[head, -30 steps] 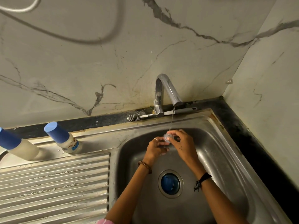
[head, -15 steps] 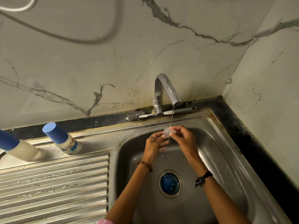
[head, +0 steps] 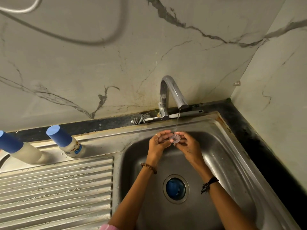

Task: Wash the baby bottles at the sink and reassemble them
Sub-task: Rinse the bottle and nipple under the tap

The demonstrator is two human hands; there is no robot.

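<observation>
A small clear silicone nipple point(head: 175, 138) is under the thin water stream from the chrome tap point(head: 172, 95), over the steel sink point(head: 232, 163). My left hand point(head: 157, 143) and my right hand point(head: 187, 145) pinch it between their fingertips. Two baby bottles with blue caps stand on the draining board to the left: one point(head: 66, 143) near the sink, the other point(head: 15, 148) at the frame's edge. A blue part point(head: 175, 187) lies in the drain.
A bottle brush point(head: 166, 117) lies along the black ledge behind the tap. The ribbed draining board point(head: 54, 191) fills the lower left. Marble walls close the back and right side. A hose point(head: 66, 35) hangs across the upper left.
Both hands have risen slightly toward the tap with the nipple, and the nipple has turned so that its round base faces up.
</observation>
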